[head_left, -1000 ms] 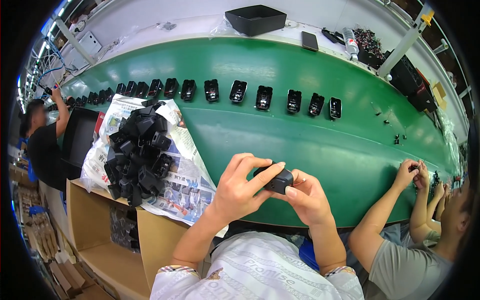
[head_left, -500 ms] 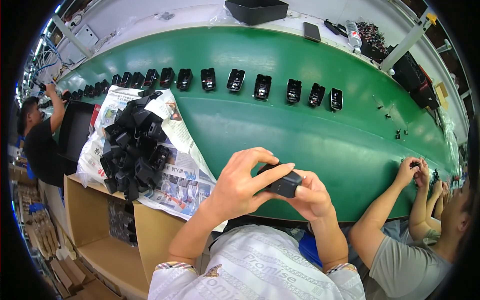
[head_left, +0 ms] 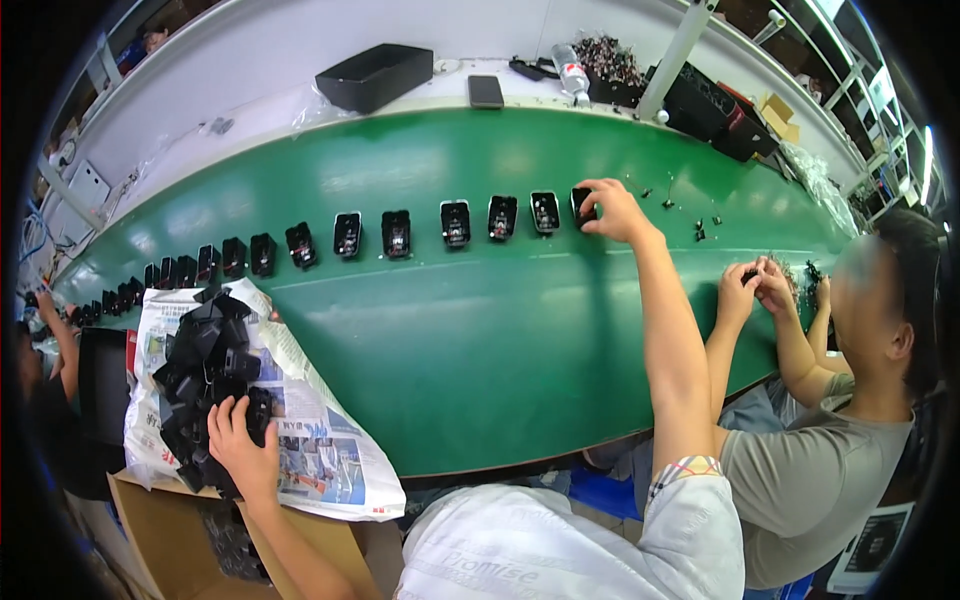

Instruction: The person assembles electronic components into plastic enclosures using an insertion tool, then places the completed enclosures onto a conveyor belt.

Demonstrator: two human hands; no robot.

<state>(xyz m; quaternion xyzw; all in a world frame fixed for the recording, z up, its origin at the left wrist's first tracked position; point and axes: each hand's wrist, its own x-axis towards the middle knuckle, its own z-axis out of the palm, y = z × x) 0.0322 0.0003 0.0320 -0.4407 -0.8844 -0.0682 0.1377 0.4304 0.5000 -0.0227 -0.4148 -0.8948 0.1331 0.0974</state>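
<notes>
A curved row of open black plastic housings (head_left: 397, 235) runs across the green table, small parts showing inside them. At the row's right end, my right hand (head_left: 614, 208) has its fingers closed around a black housing (head_left: 582, 203) that rests on or just above the table. My left hand (head_left: 242, 445) reaches into a heap of black housings (head_left: 205, 345) piled on newspaper. Its fingers and thumb are bent around one housing (head_left: 259, 408) at the heap's near side, and the palm hides part of that piece.
The newspaper (head_left: 335, 440) lies partly over a cardboard box (head_left: 160, 535). On the back ledge are a black tray (head_left: 375, 78), a phone (head_left: 486, 92) and a bottle (head_left: 570, 72). Small wired parts (head_left: 700, 228) lie at right, where a co-worker's hands (head_left: 755, 282) handle something small.
My hands have parted. The right carried the housing from in front of me to the row's right end; the left moved over to the heap. The view has shifted right.
</notes>
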